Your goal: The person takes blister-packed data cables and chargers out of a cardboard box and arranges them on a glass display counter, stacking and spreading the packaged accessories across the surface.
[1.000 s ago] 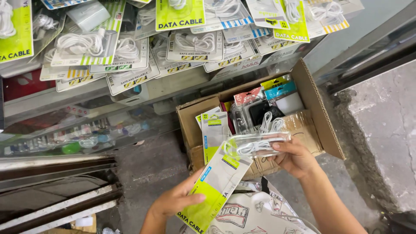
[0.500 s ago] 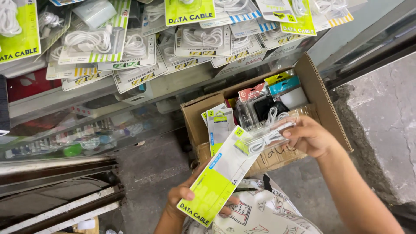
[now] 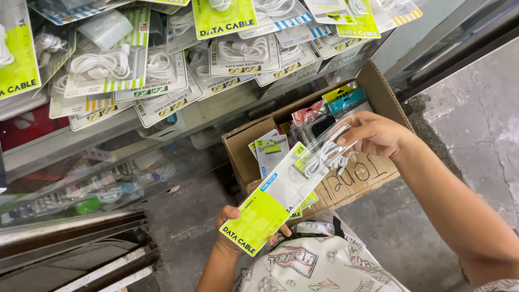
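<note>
Where the view begins, closest to the camera, a white printed garment (image 3: 319, 265) fills the lower middle, and just above it the left hand (image 3: 238, 232) is closed around the lime-green bottom end of a long flat cable packet (image 3: 281, 197), thumb on its front and fingers curling out from behind. The packet slants up to the right; its clear upper end, with a white coiled cable inside, is pinched between the thumb and fingers of the right hand (image 3: 373, 135). So the packet hangs in the air between both hands, over the front wall of an open cardboard box (image 3: 357, 178).

The box stands on a rough grey concrete floor (image 3: 470, 124), which lies bare to the right of it and in a narrow strip to the left. Inside stand more packets, some lime and white, one teal, one reddish; they look tightly packed, though the hands hide part of them. The rear flap (image 3: 378, 86) leans up toward a grey metal frame.

Lower left, metal rails (image 3: 70, 254) hem in the floor. Behind them runs a glass case front (image 3: 92, 184) with blurred goods inside. Farthest off, overlapping hanging cable packets (image 3: 162, 70) crowd the whole top edge.
</note>
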